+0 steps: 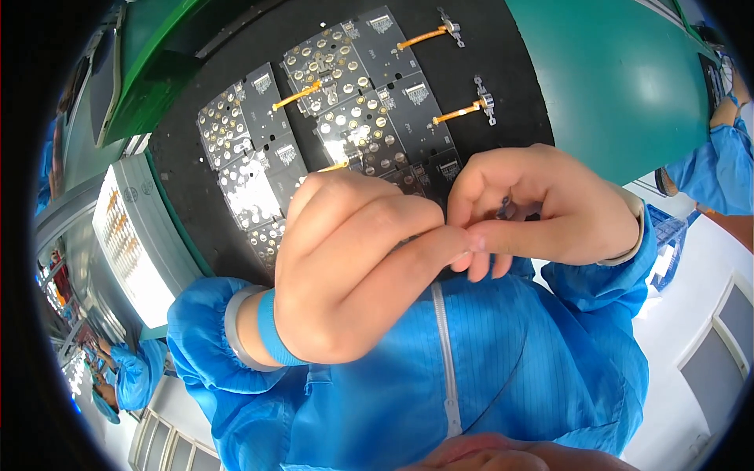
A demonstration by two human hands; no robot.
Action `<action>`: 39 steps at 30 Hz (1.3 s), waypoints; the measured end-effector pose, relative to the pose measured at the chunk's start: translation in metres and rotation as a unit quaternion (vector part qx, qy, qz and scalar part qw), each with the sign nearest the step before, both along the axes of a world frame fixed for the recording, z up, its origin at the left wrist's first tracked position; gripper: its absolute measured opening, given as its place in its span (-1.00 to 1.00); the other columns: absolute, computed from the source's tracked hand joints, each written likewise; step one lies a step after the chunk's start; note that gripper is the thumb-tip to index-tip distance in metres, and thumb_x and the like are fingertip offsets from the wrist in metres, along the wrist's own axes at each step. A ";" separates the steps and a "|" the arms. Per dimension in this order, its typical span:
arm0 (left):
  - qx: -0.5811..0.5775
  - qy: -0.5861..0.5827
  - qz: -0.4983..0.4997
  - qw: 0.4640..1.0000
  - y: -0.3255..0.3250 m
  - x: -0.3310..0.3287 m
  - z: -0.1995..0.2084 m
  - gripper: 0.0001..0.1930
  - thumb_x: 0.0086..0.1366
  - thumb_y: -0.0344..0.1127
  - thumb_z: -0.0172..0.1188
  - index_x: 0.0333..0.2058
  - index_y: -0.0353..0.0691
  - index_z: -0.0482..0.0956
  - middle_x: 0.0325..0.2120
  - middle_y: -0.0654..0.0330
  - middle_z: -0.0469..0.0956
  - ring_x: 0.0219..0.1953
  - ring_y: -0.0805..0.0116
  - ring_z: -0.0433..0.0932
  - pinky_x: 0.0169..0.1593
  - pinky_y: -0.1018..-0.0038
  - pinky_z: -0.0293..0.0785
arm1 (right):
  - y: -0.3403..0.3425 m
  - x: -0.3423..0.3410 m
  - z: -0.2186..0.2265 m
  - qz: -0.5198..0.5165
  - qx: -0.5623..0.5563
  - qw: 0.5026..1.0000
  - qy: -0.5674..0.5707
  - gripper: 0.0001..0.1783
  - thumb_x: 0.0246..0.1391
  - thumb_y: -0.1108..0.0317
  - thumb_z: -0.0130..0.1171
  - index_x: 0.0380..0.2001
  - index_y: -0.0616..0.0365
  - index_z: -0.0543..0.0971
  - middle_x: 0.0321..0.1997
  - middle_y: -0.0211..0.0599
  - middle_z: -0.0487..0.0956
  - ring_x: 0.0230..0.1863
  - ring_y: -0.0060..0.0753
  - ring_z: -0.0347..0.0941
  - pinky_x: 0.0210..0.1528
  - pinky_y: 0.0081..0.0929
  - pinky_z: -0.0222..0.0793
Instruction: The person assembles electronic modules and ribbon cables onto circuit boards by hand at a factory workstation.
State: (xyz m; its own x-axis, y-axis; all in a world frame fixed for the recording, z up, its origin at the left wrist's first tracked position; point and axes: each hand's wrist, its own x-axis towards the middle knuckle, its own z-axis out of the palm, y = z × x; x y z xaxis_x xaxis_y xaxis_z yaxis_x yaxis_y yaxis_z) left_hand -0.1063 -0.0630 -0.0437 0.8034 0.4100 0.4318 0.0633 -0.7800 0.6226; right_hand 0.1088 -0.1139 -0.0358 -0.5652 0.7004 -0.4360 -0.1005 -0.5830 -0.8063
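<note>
My left hand [353, 255], with a blue band [275, 330] round its wrist, meets my right hand [569, 208] in front of my chest. Thumb and forefinger of each are pinched together, tip against tip. Inside the curled fingers of my right hand sits a small dark metal part [505, 209], mostly hidden. Whatever the left fingertips pinch is too small to make out. Just beyond my hands lie several black circuit boards [420, 110] with round silver contacts. Orange flex cables with small metal brackets lie at the boards, one [462, 111] at the right and another [425, 38] farther back.
A black mat [510, 47] under the boards covers part of a green worktop [620, 71]. To the left stand a green bin-like object [157, 71] and a white panel [129, 243] with rows of small orange parts. People in blue work at both sides, one sleeve [715, 169] at right.
</note>
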 end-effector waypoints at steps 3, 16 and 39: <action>0.044 0.018 0.003 0.999 -0.004 0.003 -0.003 -0.67 -0.26 -0.42 0.32 -0.39 -0.33 0.59 -0.45 0.16 0.49 -0.45 0.24 0.41 -0.40 0.42 0.30 | -0.002 0.003 0.009 0.014 -0.013 0.994 -0.106 -0.90 0.13 0.45 0.08 -0.37 0.28 0.48 -0.51 -0.29 0.57 -0.53 -0.58 0.52 -0.52 -0.67 0.41; 0.037 0.133 -0.051 0.989 -0.023 0.001 -0.007 -0.66 -0.29 -0.38 0.30 -0.42 -0.35 0.54 -0.44 0.09 0.47 -0.36 0.17 0.45 -0.27 0.32 0.40 | -0.002 0.014 -0.009 -0.017 0.114 0.954 -0.278 -0.82 0.06 0.38 0.19 -0.55 0.23 0.50 -0.72 -0.39 0.50 -0.73 -0.63 0.44 -0.71 -0.72 0.23; 0.257 0.220 0.029 0.940 -0.025 0.008 -0.017 -0.64 -0.02 -0.33 0.08 -0.19 -0.27 0.58 -0.29 0.21 0.41 -0.21 0.37 0.40 -0.07 0.37 0.37 | -0.001 0.016 -0.013 -0.006 0.101 0.953 -0.286 -0.80 0.03 0.36 0.17 -0.58 0.23 0.50 -0.75 -0.38 0.50 -0.74 -0.58 0.45 -0.71 -0.68 0.25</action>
State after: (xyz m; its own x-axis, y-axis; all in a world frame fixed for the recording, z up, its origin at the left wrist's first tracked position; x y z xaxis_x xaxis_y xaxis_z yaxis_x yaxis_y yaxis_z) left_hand -0.0983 -0.0880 -0.0605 0.9335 0.2869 0.2152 0.2789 -0.9580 0.0673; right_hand 0.1244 -0.1153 -0.0486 -0.2663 0.8077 -0.5261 0.3836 -0.4119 -0.8266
